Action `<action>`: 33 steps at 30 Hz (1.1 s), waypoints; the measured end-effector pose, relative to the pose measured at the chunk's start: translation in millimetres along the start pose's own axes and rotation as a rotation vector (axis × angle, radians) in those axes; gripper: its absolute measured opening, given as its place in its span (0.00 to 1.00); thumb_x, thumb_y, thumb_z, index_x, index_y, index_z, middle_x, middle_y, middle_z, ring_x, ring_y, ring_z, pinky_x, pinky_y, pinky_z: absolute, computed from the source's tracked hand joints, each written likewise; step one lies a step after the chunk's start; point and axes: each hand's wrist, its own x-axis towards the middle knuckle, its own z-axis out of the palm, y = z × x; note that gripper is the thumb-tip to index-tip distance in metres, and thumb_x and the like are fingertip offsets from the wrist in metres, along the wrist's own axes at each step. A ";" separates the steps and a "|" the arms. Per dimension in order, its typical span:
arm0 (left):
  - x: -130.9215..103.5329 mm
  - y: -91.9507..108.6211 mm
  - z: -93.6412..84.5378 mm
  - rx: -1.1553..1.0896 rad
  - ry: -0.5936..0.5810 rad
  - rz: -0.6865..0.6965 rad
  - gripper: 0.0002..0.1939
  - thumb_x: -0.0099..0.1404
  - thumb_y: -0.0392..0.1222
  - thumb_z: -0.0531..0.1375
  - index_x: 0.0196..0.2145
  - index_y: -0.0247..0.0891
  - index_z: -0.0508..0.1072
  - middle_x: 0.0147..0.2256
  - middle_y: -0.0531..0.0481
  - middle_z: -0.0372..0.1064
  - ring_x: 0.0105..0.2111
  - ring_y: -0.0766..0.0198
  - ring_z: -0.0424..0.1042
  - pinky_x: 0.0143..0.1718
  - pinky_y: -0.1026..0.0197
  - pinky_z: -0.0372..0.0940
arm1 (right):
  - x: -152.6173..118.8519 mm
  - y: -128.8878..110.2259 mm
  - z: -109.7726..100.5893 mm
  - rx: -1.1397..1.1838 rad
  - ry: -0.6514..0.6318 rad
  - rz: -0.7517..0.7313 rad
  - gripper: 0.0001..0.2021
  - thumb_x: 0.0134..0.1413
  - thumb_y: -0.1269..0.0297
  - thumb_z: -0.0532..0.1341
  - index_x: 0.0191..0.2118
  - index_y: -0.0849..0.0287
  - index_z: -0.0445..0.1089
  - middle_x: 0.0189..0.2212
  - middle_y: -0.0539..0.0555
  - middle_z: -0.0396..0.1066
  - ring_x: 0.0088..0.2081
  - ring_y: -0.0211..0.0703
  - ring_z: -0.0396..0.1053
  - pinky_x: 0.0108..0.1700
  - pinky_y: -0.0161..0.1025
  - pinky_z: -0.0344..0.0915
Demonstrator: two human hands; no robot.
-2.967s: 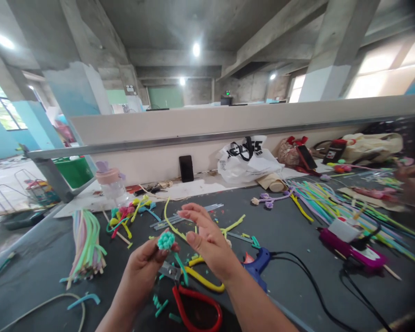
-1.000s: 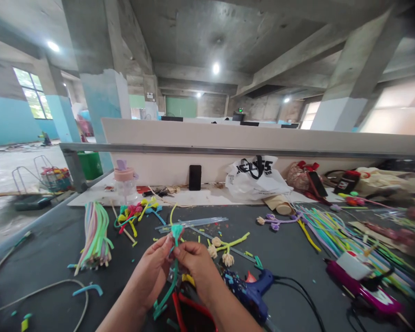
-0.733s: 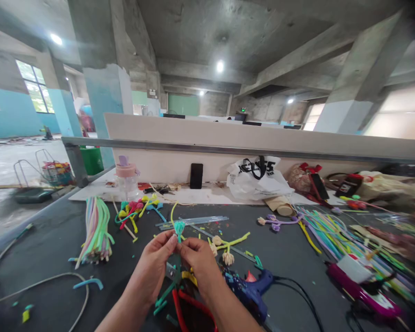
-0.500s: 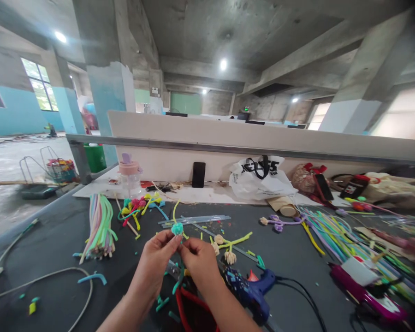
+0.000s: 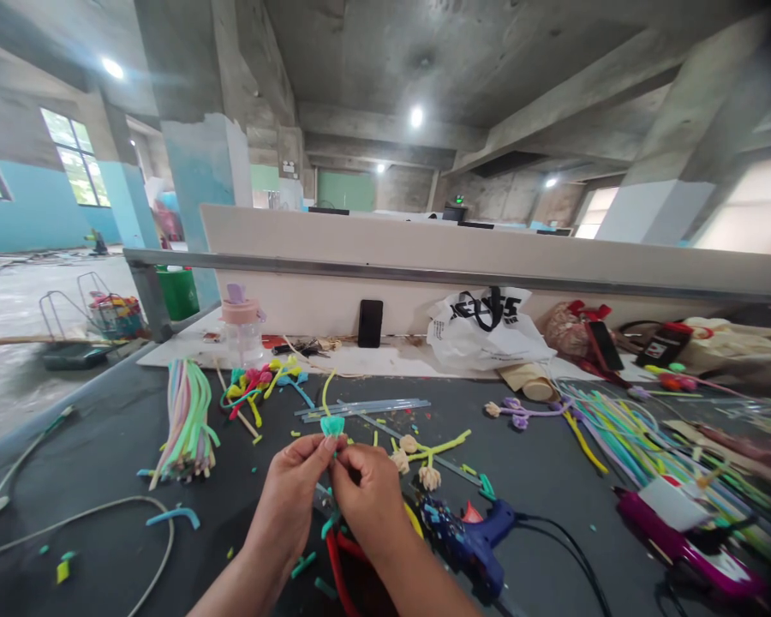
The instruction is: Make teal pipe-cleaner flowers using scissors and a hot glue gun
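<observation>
Both hands meet at the middle front, over the dark table. My left hand (image 5: 294,480) pinches a small teal pipe-cleaner flower (image 5: 331,426) between thumb and fingertips. On its other side, my right hand (image 5: 367,488) is closed on the same flower near its base; the fingers hide most of the stem. Below the hands lie short teal pipe-cleaner pieces (image 5: 304,564) and a red-handled tool (image 5: 342,570), partly covered by the right forearm. Just right of my right hand rests a blue glue gun (image 5: 472,540). Cream-tipped flowers on a yellow-green stem (image 5: 440,448) lie beyond it.
A bundle of pastel pipe cleaners (image 5: 185,420) stands at left, near a loose grey cable (image 5: 167,531). Clear glue sticks (image 5: 363,410) lie ahead. Along the back are a bottle (image 5: 242,334), a phone (image 5: 370,323) and a white bag (image 5: 485,330). A magenta tool (image 5: 687,548) lies right.
The teal flower has turned in my fingers and now shows a smoother, cup-like side. Both hands stay closed on it at nearly the same spot.
</observation>
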 end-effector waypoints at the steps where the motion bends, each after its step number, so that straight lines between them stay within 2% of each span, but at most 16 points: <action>1: -0.1 0.4 0.4 -0.010 -0.008 -0.008 0.12 0.48 0.46 0.68 0.27 0.33 0.79 0.23 0.49 0.74 0.29 0.63 0.71 0.33 0.65 0.64 | 0.4 -1.2 -0.9 0.043 0.003 0.035 0.16 0.49 0.66 0.55 0.14 0.60 0.55 0.14 0.45 0.53 0.20 0.32 0.52 0.27 0.33 0.48; 5: -0.1 2.4 2.0 -0.080 -0.051 -0.043 0.13 0.49 0.46 0.68 0.30 0.34 0.79 0.26 0.48 0.75 0.32 0.62 0.72 0.36 0.65 0.64 | 2.0 -4.7 -4.9 0.309 -0.051 0.230 0.14 0.44 0.62 0.57 0.14 0.59 0.57 0.14 0.45 0.52 0.21 0.33 0.50 0.24 0.32 0.47; 8: 0.1 3.3 2.0 -0.136 -0.081 -0.095 0.13 0.48 0.45 0.68 0.30 0.34 0.79 0.27 0.47 0.76 0.33 0.62 0.72 0.37 0.64 0.64 | 2.6 -3.8 -6.0 0.405 -0.102 0.299 0.13 0.43 0.60 0.58 0.15 0.60 0.59 0.15 0.45 0.50 0.21 0.33 0.48 0.24 0.33 0.47; 16: 0.5 4.3 -2.2 -0.141 -0.107 -0.069 0.07 0.48 0.40 0.68 0.25 0.34 0.79 0.26 0.47 0.76 0.34 0.63 0.72 0.42 0.64 0.62 | 5.1 -5.1 -7.3 0.627 -0.180 0.356 0.17 0.41 0.56 0.62 0.15 0.61 0.59 0.16 0.45 0.48 0.22 0.33 0.45 0.25 0.33 0.45; 22: -0.9 3.4 -2.5 -0.128 -0.081 -0.019 0.05 0.48 0.39 0.68 0.25 0.35 0.79 0.24 0.50 0.75 0.28 0.68 0.70 0.35 0.68 0.63 | 5.4 -7.6 -7.8 0.670 -0.207 0.374 0.19 0.39 0.53 0.65 0.15 0.62 0.61 0.16 0.45 0.49 0.23 0.32 0.45 0.26 0.33 0.45; 28: -3.7 8.9 2.8 -0.101 -0.105 -0.022 0.10 0.48 0.40 0.68 0.31 0.37 0.80 0.28 0.48 0.77 0.34 0.63 0.72 0.42 0.64 0.63 | 4.4 2.9 -9.3 0.793 -0.211 0.375 0.19 0.41 0.53 0.66 0.15 0.61 0.61 0.14 0.44 0.49 0.21 0.32 0.45 0.24 0.32 0.43; 33: -5.7 10.7 4.6 -0.106 -0.135 -0.034 0.09 0.50 0.42 0.67 0.31 0.37 0.80 0.28 0.48 0.77 0.32 0.62 0.72 0.40 0.62 0.64 | 5.6 6.5 -11.2 0.849 -0.253 0.383 0.17 0.39 0.54 0.67 0.16 0.62 0.64 0.14 0.45 0.52 0.20 0.32 0.46 0.23 0.32 0.44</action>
